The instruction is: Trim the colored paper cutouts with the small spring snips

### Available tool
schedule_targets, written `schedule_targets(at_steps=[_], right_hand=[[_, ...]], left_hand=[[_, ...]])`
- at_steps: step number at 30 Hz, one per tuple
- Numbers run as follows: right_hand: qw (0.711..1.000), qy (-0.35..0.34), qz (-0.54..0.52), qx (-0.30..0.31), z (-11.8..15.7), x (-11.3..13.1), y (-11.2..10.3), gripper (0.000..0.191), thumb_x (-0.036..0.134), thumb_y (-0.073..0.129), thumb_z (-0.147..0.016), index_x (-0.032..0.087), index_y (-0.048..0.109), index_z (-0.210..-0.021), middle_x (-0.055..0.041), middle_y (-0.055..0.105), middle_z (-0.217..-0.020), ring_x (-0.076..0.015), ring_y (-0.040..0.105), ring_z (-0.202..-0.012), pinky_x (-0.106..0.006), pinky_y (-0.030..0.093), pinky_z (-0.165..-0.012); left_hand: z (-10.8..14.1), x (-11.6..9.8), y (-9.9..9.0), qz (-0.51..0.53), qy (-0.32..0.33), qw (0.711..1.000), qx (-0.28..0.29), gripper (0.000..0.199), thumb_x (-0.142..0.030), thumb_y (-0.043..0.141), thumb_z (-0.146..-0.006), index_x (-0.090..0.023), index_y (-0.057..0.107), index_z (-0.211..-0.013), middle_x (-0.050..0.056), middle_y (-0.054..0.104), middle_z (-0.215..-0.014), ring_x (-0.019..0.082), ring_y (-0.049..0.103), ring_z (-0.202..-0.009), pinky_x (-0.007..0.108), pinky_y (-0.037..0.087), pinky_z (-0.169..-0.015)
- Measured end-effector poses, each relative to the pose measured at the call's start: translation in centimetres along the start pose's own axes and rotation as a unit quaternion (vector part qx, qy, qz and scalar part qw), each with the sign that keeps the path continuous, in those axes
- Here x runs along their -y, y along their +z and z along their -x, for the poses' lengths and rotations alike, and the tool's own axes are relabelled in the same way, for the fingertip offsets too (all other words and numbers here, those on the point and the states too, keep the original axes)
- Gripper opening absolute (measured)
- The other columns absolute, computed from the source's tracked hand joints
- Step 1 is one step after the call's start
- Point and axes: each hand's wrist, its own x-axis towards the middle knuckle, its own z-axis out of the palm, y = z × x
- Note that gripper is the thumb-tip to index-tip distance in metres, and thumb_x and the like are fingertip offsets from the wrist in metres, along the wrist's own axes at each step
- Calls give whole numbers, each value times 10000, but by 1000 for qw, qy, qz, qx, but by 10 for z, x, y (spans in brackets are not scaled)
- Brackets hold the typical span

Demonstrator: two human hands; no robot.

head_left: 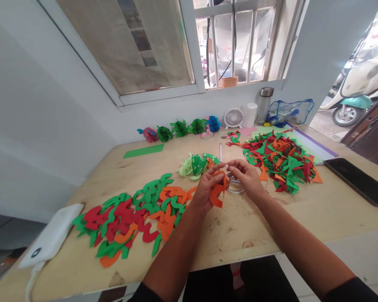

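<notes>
My left hand is closed on an orange curved cutout, which looks like felt or thick paper. Close beside it, my right hand has its thumb and finger pinched together, with a tiny whitish bit at the tips that is too small to name. Below the right hand, a pale ring-shaped object lies on the table, partly covered. Just beyond the hands sit green and orange dotted cutouts and a white pen.
Wavy red, green and orange cutouts spread to the left; a heap of scraps lies right. A black phone and a white power bank flank the table. Along the wall stand folded paper figures, a fan and a bottle.
</notes>
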Motion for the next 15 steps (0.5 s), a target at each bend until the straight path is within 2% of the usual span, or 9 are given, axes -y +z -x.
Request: schedule_targets(at_steps=[6, 10, 15], right_hand=[[999, -23, 32, -4, -2, -7, -4, 226, 401, 654, -695, 184, 601, -726, 14, 572, -630, -111, 501, -563, -237, 395, -521], [999, -30, 43, -5, -2, -9, -5, 206, 388, 642, -714, 190, 586, -707, 21, 547, -614, -110, 480, -551, -241, 386, -520], [999, -28, 43, 0, -1, -5, -4, 200, 377, 639, -712, 193, 568, -676, 24, 540, -601, -110, 479, -548, -243, 386, -531]], left_hand=[[-1, 5, -5, 0, -12, 1000, -13, 413, -200, 718, -697, -157, 617, -1095, 21, 668, -680, 88, 598, -573, 194, 451, -576], [-1, 5, -2, -22, -17, 999, -20, 421, -219, 735, -672, -150, 625, -1073, 20, 670, -678, 96, 600, -574, 197, 448, -569], [-3, 4, 3, -54, 52, 990, -119, 566, -214, 770, -595, -156, 585, -1127, -2, 671, -686, 107, 620, -581, 208, 473, -594]])
